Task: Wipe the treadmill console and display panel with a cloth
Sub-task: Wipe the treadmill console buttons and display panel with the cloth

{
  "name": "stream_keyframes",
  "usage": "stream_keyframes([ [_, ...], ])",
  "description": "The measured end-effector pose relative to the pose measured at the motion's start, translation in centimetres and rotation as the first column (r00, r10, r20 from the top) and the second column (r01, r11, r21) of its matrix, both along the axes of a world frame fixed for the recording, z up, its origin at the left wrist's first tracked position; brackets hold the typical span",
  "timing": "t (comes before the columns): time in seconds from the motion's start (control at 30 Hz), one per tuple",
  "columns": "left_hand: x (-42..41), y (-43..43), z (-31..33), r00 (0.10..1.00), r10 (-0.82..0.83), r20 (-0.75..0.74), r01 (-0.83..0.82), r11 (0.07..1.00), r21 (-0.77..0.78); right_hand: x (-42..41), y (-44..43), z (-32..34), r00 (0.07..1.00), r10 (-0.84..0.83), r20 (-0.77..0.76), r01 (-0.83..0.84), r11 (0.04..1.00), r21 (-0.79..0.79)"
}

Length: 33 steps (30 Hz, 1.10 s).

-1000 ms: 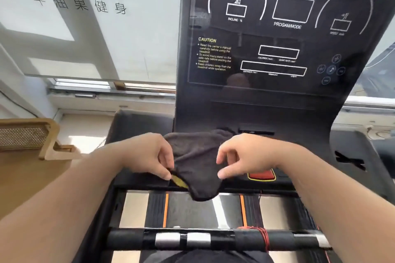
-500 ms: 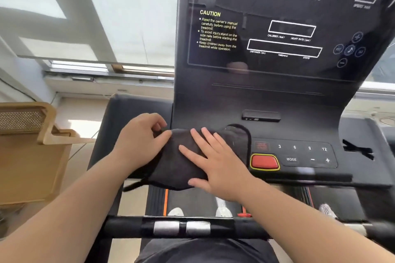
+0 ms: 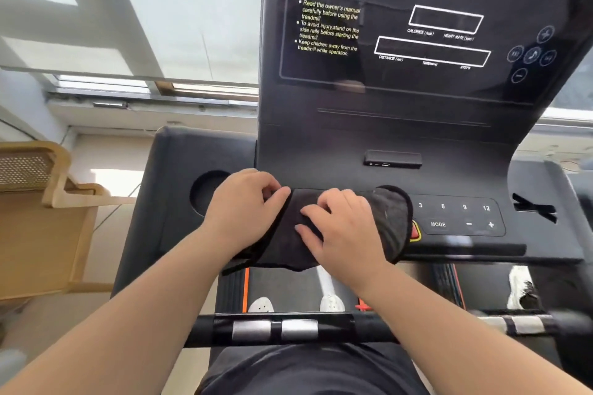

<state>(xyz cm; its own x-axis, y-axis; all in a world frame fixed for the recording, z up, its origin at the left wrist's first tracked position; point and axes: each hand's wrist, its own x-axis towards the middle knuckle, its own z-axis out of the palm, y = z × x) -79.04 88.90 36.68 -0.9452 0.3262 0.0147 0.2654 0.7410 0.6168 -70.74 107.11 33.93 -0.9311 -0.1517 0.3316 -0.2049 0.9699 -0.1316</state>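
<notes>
Dark cloth lies flat on the console deck, just low of frame centre, its near edge hanging over the deck lip at 6 o'clock. Left hand sits at 9 o'clock of the cloth, fingers curled, thumb and fingertips pinching the cloth's left edge. Right hand lies on top of the cloth's middle, fingers bent, tips dug into the fabric and bunching it; cannot tell how firm the grip is. The two hands are near each other but apart. Cup hole is at 9 o'clock of the left hand, partly hidden by the knuckles. The cloth's right end, at 3 o'clock, covers most of a red button; only a sliver shows. Keypad is just beyond at 3 o'clock, marked 3, 6, 9, 12, MODE, minus, plus. Display panel rises at 12 o'clock, dark and glossy, with CAUTION text on its left part. Small port strip sits between panel and cloth. Handlebar crosses at 6 o'clock, with both forearms above it. Wooden chair stands at the far 9 o'clock edge.
</notes>
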Motion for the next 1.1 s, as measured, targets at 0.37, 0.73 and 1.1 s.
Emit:
stream_keyframes([
  [0.37, -1.5, 6.2, 3.0, 0.913, -0.310, 0.265, 0.395, 0.836, -0.382, 1.0, 4.4, -0.4, 0.992, -0.072, -0.101, 0.058, 0.989, -0.134],
  [0.73, -0.4, 2.3, 3.0, 0.840, -0.261, 0.475, 0.154, 0.955, 0.252, -3.3, 6.2, 3.0, 0.975, 0.116, 0.190, -0.102, 0.991, -0.081],
  [1.1, -1.2, 4.1, 3.8, 0.508, -0.254, 0.823, -0.095, 0.933, 0.347, -3.8, 5.8, 3.5, 0.990, 0.135, -0.040, -0.139, 0.981, -0.138],
])
